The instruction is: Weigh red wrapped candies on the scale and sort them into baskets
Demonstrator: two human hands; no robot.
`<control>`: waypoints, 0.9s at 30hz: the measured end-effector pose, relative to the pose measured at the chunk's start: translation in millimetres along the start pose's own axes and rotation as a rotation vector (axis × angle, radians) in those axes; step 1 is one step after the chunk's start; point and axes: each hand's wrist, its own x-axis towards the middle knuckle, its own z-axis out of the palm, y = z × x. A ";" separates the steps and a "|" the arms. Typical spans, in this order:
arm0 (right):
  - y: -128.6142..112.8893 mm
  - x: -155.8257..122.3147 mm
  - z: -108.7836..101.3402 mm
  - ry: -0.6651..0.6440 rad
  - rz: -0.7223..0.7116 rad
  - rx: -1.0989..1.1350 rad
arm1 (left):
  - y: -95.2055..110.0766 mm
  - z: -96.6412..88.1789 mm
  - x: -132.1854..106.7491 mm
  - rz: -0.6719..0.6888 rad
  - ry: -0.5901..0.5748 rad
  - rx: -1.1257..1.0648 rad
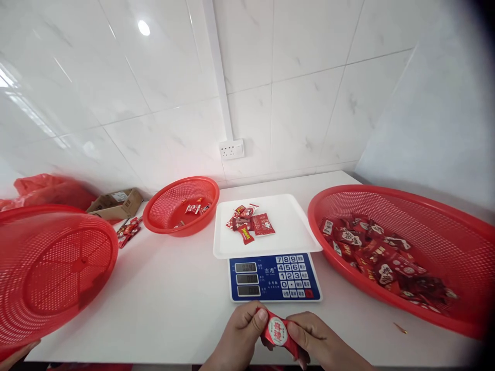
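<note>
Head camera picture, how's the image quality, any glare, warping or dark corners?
Head view: lamp glare on the glossy wall tiles; wide-angle bending stretches the red baskets at both edges; dark vignette at the right corners; the scale and the packet held in both hands stay sharp.

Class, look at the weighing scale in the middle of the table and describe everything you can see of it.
The scale stands flat on the white table, between two red baskets. Its front panel is blue, with three small grey displays on the left and a white keypad on the right; the digits are unreadable. On top sits a white, plastic-looking tray wider than the body, carrying a small heap of red packets. Neither hand touches it.
</note>
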 end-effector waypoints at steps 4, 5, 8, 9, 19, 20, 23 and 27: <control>-6.1 -2.9 -0.7 0.038 0.019 -0.093 | 4.2 -1.5 -1.7 -0.023 0.057 -0.059; -7.9 -3.8 -0.8 0.042 0.017 -0.115 | 5.6 -2.3 -2.3 -0.029 0.060 -0.064; -12.8 -6.4 -0.8 0.036 -0.002 -0.155 | 10.0 -4.3 -3.7 -0.037 0.013 -0.038; -14.4 -7.4 -0.5 0.036 -0.002 -0.165 | 11.5 -4.3 -4.0 -0.040 0.000 -0.028; -56.0 -52.6 -49.6 0.321 -0.087 -0.479 | 18.5 -6.0 -1.1 0.053 0.130 0.130; -65.0 -61.9 -64.4 0.452 -0.091 -0.621 | 17.6 -7.7 -0.7 0.053 0.140 0.140; -93.3 -85.7 -112.0 0.765 0.051 -0.984 | 13.6 -11.7 0.3 0.040 0.136 0.158; -109.4 -93.9 -166.2 0.667 0.360 -1.153 | 9.5 -10.9 2.8 0.023 0.103 0.176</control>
